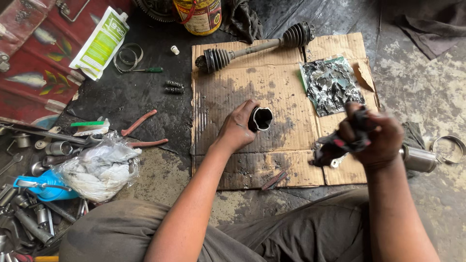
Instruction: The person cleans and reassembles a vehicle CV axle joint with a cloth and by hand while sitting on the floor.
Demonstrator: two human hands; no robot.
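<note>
Grey-trousered knees frame the greasy cardboard sheet (272,97). Left hand (236,130) wraps the dark metal joint cup (261,119) at centre; right hand (376,138) clenches a dirty red-black rag (340,143), apparently wiping grease.

There is one camera, worn on the person's head. It looks almost straight down at the floor in front of the seated person. It is close: both forearms reach up from the bottom edge, and the knees fill the bottom of the picture. The sheet of cardboard (272,92) sits in the middle of the view. Tools and a red toolbox (34,63) lie along the left edge, and bare concrete runs down the right. The far top edge cuts things off, so what stands there is hard to tell.
</note>
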